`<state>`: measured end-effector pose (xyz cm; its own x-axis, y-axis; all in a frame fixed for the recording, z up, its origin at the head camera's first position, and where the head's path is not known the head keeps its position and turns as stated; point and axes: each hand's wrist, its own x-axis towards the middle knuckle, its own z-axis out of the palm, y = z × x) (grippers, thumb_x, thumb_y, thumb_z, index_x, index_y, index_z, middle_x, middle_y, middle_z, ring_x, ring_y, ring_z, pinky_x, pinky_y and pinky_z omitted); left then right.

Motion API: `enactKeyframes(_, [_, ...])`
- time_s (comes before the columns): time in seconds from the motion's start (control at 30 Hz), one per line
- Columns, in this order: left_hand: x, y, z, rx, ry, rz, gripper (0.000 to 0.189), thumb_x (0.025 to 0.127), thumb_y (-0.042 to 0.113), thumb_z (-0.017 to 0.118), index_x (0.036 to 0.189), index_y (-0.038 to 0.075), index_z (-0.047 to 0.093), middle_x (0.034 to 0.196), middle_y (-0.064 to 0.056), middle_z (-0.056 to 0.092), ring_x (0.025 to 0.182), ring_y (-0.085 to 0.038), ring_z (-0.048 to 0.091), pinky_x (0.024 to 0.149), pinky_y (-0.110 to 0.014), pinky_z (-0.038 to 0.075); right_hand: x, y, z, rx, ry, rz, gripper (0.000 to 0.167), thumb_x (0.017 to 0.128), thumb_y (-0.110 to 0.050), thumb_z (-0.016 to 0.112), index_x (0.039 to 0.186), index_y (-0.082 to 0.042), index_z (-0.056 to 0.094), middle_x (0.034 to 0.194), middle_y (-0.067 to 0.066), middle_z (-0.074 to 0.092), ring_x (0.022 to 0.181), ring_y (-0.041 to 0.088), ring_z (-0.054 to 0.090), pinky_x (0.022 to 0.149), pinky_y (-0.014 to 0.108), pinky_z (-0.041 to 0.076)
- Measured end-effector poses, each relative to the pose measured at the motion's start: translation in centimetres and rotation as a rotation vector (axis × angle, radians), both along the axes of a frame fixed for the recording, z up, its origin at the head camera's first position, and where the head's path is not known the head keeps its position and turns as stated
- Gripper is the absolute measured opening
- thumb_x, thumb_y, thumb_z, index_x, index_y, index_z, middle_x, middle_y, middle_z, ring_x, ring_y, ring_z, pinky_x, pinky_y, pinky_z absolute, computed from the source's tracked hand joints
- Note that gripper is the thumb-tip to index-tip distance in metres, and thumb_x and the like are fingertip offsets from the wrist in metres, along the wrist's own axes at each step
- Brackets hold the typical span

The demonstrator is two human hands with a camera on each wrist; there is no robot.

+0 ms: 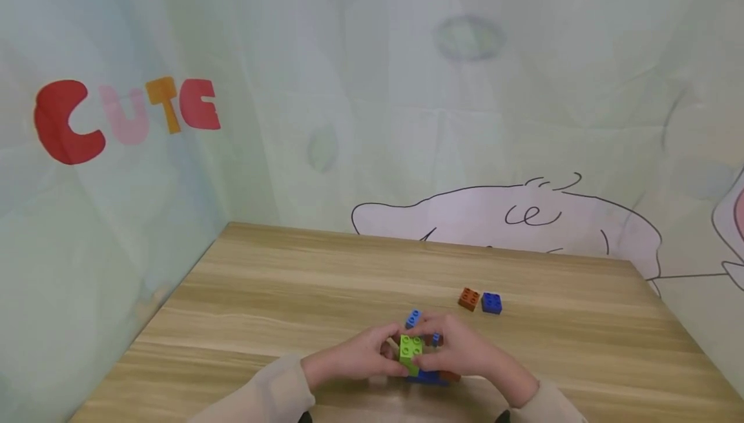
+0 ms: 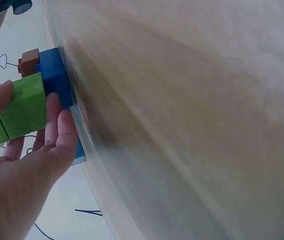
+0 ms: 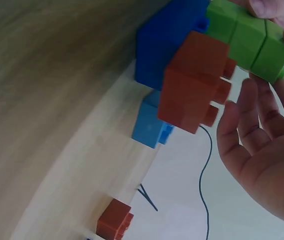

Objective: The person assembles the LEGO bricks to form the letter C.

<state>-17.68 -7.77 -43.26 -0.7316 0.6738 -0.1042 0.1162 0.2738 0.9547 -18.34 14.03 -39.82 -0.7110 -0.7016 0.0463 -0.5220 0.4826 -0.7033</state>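
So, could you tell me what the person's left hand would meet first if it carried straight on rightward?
Probably the green plastic brick stack its fingers already grip; beyond that, the right hand.

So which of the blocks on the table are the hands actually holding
The lime green block, stacked on the dark blue block near the table's front edge. Both hands grip it; the loose orange block and blue block sit untouched farther back.

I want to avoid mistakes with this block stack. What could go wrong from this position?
1. The green blocks stand tall on the blue base block; pressure from the left hand or right hand slightly off-centre might tip them.
2. The orange-brown block beside them could pop off.
3. A hand could knock the light blue block just behind.
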Motion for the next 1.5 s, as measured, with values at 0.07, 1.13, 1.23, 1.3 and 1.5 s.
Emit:
enactKeyframes(0.07, [-0.1, 0.1, 0.2, 0.002, 0.0, 0.001, 0.033, 0.084, 0.005, 0.071, 0.113, 0.008, 0.055, 0.101, 0.001, 0.059, 0.07, -0.007, 0.057, 0.056, -0.017, 0.042, 0.0, 0.1, -0.1, -0.009, 0.007, -0.008, 0.038, 0.08, -0.021, 0.075, 0.114, -0.008, 0.07, 0.102, -0.006, 0.064, 0.081, 0.006, 0.053, 0.068, 0.021, 0.048])
enactKeyframes(1.13, [0.3, -0.3, 0.6, 0.017, -0.037, 0.012, 0.037, 0.088, 0.015, 0.07, 0.121, 0.013, 0.055, 0.116, -0.005, 0.054, 0.088, -0.014, 0.065, 0.076, -0.025, 0.053, 0.6, 0.6, -1.8, -0.129, -0.078, -0.059, 0.036, 0.085, -0.024, 0.072, 0.118, -0.011, 0.066, 0.102, -0.001, 0.064, 0.08, 0.006, 0.057, 0.065, 0.023, 0.052])
enactKeyframes(1.23, [0.4, -0.2, 0.6, 0.027, -0.05, 0.017, 0.034, 0.088, 0.013, 0.07, 0.119, 0.012, 0.056, 0.114, -0.004, 0.053, 0.087, -0.014, 0.065, 0.075, -0.025, 0.052, 0.6, 0.7, -1.6, -0.117, -0.083, -0.049, 0.037, 0.087, -0.027, 0.07, 0.121, -0.012, 0.065, 0.105, -0.001, 0.065, 0.083, 0.008, 0.058, 0.068, 0.024, 0.052])
enactKeyframes(1.3, [0.4, -0.2, 0.6, 0.03, -0.051, 0.014, 0.032, 0.088, 0.012, 0.069, 0.117, 0.011, 0.055, 0.114, -0.004, 0.053, 0.085, -0.014, 0.065, 0.073, -0.024, 0.052, 0.6, 0.9, -1.3, -0.115, -0.09, -0.044, 0.037, 0.089, -0.027, 0.069, 0.121, -0.011, 0.064, 0.108, 0.0, 0.065, 0.087, 0.012, 0.059, 0.071, 0.025, 0.052])
enactKeyframes(1.5, [0.3, 0.0, 0.5, 0.011, -0.021, 0.025, 0.028, 0.087, 0.011, 0.07, 0.111, 0.01, 0.056, 0.11, -0.002, 0.055, 0.081, -0.012, 0.063, 0.068, -0.022, 0.05, 0.5, 2.2, 0.1, -0.161, -0.061, -0.064, 0.036, 0.092, -0.022, 0.066, 0.121, -0.002, 0.062, 0.109, 0.01, 0.066, 0.093, 0.024, 0.058, 0.075, 0.027, 0.048])
